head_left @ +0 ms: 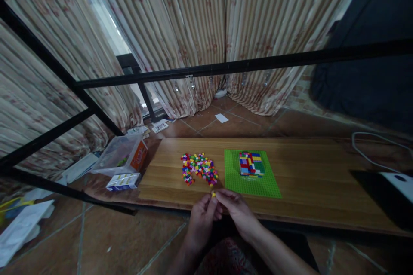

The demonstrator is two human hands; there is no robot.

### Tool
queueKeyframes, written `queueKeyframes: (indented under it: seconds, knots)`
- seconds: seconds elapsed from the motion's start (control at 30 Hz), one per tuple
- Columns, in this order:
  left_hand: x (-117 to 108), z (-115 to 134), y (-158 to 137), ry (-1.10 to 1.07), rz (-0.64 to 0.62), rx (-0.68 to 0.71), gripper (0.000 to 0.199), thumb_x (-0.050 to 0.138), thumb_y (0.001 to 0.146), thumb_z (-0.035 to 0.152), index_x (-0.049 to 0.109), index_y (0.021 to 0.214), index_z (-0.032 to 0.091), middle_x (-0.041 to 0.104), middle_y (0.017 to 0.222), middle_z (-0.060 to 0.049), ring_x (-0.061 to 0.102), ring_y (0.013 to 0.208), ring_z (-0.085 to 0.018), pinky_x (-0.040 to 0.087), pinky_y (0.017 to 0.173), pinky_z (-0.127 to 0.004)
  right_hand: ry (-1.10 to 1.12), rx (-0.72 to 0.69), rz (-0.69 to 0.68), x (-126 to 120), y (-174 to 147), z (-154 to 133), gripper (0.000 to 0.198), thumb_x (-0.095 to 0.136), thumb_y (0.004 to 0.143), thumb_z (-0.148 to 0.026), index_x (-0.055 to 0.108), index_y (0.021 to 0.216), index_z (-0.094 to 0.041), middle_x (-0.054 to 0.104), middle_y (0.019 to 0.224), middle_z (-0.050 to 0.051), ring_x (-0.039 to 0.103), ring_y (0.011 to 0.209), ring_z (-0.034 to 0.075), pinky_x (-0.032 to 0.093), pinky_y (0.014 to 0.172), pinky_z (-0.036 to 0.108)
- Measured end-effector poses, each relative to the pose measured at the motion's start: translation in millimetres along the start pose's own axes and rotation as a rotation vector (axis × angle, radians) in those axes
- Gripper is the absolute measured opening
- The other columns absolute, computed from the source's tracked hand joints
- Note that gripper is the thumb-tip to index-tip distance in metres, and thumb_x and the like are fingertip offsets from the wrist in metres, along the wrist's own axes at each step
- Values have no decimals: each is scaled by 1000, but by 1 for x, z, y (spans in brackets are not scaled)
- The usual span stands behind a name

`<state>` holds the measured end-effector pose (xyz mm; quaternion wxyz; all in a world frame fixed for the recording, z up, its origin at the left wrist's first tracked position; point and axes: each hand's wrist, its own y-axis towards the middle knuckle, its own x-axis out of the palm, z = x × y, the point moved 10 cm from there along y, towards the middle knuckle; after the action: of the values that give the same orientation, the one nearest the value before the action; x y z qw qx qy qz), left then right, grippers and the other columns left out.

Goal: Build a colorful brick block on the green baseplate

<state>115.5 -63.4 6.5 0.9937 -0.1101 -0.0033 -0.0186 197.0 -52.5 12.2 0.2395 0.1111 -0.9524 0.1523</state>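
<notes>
Both hands meet at the front edge of the wooden board, fingertips together around a small yellow toy brick [213, 194]. My left hand [202, 219] pinches it from the left, its fingers curled. From the right, my right hand [237, 210] closes thumb and fingers on the same brick. Just beyond the hands lies a loose pile of small multicoloured bricks [198, 166]. To the right of the pile, a green studded baseplate [234, 182] rests flat on the board, bearing a low block of stacked coloured bricks [251, 164].
The wooden board [306, 180] spans the front. At its left stand a clear plastic bin [112, 154] and a small white-and-blue box [122, 181]. A black metal bar [206, 70] crosses beyond the board, before striped curtains [193, 17]. A white cable [364, 159] lies at right.
</notes>
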Motion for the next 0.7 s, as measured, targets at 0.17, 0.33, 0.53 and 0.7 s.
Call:
queueKeyframes:
  seconds: [0.17,0.33,0.53,0.7]
  knots:
    - [13,14,-14,200,12,84,38,52,85,52,60,67,20,54,61,1,48,57,-12,39,57,-23,-1,-12,66,-13,-10,-2,39,72,70,-56,68,70,-17,45,49,-6,38,46,8,30,45,22]
    - [25,26,-23,269,-16,143,33,46,90,49,62,80,21,61,71,-1,51,62,-13,41,61,-24,110,-5,191,-22,-20,3,41,75,67,-57,73,80,-18,57,57,-1,50,55,12,40,57,25]
    - [28,25,-30,289,23,200,29,44,92,44,64,90,23,67,84,-4,60,76,-18,46,71,-27,266,60,249,-15,-28,18,38,74,67,-57,70,77,-20,72,85,7,64,81,21,49,74,33]
    - [21,20,-35,359,65,218,28,42,92,44,62,88,25,66,81,-6,60,74,-19,45,70,-29,309,91,412,-20,-30,35,39,76,62,-58,66,75,-23,72,82,5,67,83,23,52,71,34]
